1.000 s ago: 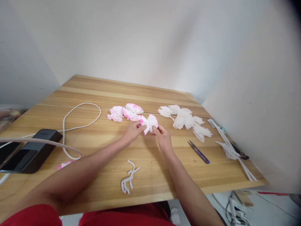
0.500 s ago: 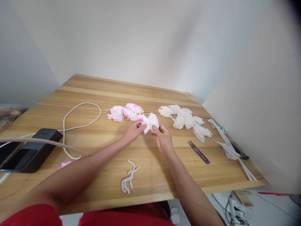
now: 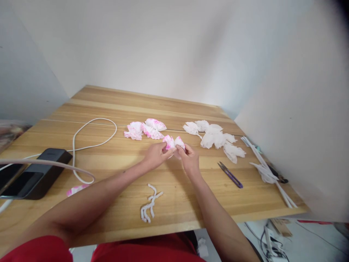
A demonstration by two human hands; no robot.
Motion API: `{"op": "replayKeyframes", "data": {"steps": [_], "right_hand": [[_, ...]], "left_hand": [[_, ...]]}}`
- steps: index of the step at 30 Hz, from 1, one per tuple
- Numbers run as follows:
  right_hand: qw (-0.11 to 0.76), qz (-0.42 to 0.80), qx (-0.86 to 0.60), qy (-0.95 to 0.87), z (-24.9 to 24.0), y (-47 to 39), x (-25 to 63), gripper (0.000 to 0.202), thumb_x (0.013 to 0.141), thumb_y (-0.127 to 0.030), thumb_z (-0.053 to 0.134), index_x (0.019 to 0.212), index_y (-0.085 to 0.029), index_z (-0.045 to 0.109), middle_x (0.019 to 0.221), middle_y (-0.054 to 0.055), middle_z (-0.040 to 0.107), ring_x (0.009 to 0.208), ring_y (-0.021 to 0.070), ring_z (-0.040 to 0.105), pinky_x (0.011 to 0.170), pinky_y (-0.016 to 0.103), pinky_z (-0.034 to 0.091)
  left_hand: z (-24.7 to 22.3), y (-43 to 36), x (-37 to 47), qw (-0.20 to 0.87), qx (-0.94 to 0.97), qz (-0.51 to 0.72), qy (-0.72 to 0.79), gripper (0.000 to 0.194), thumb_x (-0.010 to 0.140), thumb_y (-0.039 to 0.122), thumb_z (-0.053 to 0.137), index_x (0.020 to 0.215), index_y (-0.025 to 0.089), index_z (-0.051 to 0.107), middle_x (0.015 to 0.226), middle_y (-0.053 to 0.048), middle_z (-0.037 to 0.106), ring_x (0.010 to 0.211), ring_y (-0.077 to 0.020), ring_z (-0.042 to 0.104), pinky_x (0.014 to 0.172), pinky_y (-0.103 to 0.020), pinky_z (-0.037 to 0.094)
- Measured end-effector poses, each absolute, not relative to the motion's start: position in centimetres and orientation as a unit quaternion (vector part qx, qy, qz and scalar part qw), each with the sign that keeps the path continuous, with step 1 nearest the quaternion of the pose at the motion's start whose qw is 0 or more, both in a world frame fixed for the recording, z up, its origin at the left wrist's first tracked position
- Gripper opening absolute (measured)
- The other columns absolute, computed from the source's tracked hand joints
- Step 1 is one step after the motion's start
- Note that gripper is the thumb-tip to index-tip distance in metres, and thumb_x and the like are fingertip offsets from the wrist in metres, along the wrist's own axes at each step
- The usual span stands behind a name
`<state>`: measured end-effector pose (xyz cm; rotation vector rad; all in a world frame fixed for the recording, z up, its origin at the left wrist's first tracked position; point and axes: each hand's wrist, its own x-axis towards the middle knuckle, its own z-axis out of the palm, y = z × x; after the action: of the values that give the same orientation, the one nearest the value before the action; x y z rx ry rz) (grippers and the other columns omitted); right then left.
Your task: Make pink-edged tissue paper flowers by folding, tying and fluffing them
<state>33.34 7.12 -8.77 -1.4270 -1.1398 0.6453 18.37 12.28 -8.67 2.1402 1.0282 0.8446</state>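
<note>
A white tissue piece with pink edges (image 3: 169,142) is pinched between both hands above the middle of the wooden table. My left hand (image 3: 157,154) grips its left part, with the fingers closed. On the other side, my right hand (image 3: 188,157) holds it between thumb and fingers. Its two ends fan upward with a narrow middle near the thumbs. Just behind lie more pink-edged tissue bunches (image 3: 154,128). Several short white twisted strips (image 3: 150,205) rest nearer the table's front edge.
White tissue bunches (image 3: 214,136) lie right of centre, with purple-handled snips (image 3: 230,175) before them. Long white sticks (image 3: 282,191) line the right edge. At left are a black device (image 3: 49,173), a white cable (image 3: 74,145) and a pink-edged piece (image 3: 76,189).
The left hand has shifted slightly down and right, covering more of the tissue's middle. The tissue, spread wide before, is now squeezed narrower with its ends folded up.
</note>
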Motion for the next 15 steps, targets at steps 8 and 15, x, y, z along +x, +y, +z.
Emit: {"op": "replayKeyframes", "data": {"steps": [8, 15], "right_hand": [[0.632, 0.417, -0.534, -0.377, -8.43, 7.26, 33.14, 0.027, 0.071, -0.043, 0.067, 0.079, -0.017, 0.065, 0.074, -0.001, 0.061, 0.065, 0.0113, 0.05, 0.063, 0.023, 0.04], [0.624, 0.418, -0.546, -0.372, -8.23, 7.25, 33.23, 0.03, 0.071, -0.046, 0.068, 0.08, -0.017, 0.066, 0.072, 0.0, 0.061, 0.063, 0.0121, 0.051, 0.058, 0.023, 0.04]], "left_hand": [[-8.63, 12.64, 18.19, 0.427, 0.759, 0.37, 0.323, 0.039, 0.089, 0.042, 0.038, 0.062, 0.015, 0.047, 0.06, 0.001, 0.048, 0.057, -0.0126, 0.043, 0.055, -0.025, 0.028], [-8.69, 12.1, 18.25, 0.232, 0.85, 0.353, 0.314, 0.036, 0.089, 0.036, 0.039, 0.06, 0.016, 0.046, 0.06, -0.002, 0.049, 0.059, -0.0148, 0.042, 0.056, -0.027, 0.023]]}}
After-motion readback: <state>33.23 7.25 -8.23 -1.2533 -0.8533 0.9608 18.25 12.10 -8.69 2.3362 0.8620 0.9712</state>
